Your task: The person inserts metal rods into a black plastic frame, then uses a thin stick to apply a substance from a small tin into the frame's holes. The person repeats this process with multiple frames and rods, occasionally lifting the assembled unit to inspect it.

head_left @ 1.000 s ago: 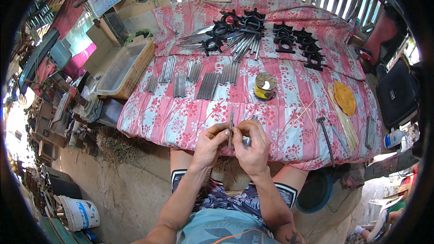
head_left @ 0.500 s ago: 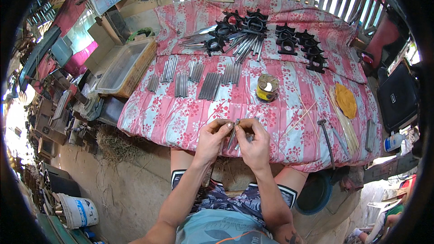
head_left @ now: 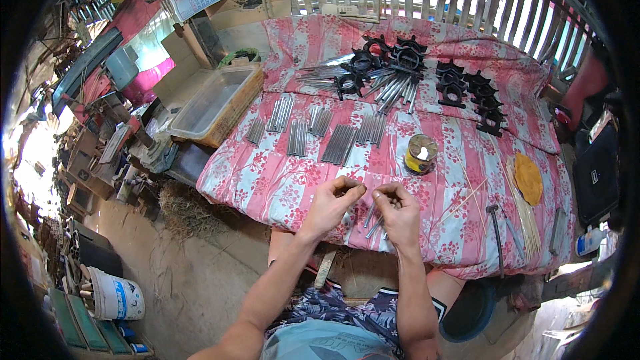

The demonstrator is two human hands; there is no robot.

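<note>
Metal rods (head_left: 372, 217), thin and grey, lie loose on the pink floral cloth at the near edge of the worktop (head_left: 267, 187), just under and between both hands. The left hand (head_left: 331, 205) is pinched shut, thumb against fingertips, apparently on something very small that cannot be made out. The right hand (head_left: 399, 210) is curled closed just beside it, fingers bent over the loose rods, possibly gripping one; the fingertips of the two hands nearly meet. Because the rods sit so close to the worktop's edge, a nudge from either wrist could likely roll them off onto the dirt floor. Further out, neat bundles of rods (head_left: 337, 143) lie in a row across the cloth, with a small round tin (head_left: 421, 153) to the right. Beyond them sit black star-shaped parts (head_left: 467, 90), and a clear plastic tub (head_left: 217, 100) stands off the left side.
</note>
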